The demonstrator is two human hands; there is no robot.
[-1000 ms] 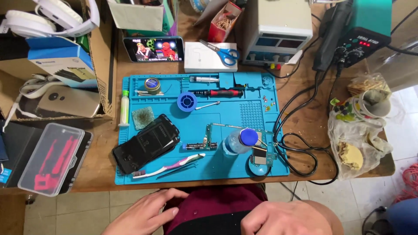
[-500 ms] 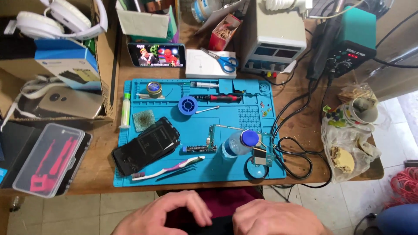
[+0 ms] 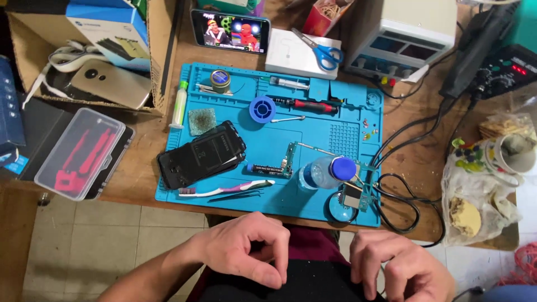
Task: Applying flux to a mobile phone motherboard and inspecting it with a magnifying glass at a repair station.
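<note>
My left hand (image 3: 246, 249) rests on my lap below the table edge, fingers curled loosely with nothing in them. My right hand (image 3: 400, 268) lies beside it on the dark cloth, fingers bent down, also holding nothing. Above them a blue work mat (image 3: 321, 148) covers the wooden table. On the mat lie a black phone (image 3: 201, 154) face up, a toothbrush (image 3: 224, 190), a circuit board (image 3: 288, 162), a small bottle with a blue cap (image 3: 327, 172), a red-handled screwdriver (image 3: 307, 104) and a blue solder spool (image 3: 261, 109).
A clear case with red tools (image 3: 81, 152) sits at the left, behind it a cardboard box (image 3: 89, 67). A lit phone (image 3: 230, 31), scissors (image 3: 319, 51), a power supply (image 3: 405, 36) and a soldering station (image 3: 506, 67) stand at the back. Cables (image 3: 400, 196) and a plastic bag (image 3: 475, 201) lie right.
The view has dropped closer to the table. Both hands have drawn together on my lap and the left hand's fingers have curled in.
</note>
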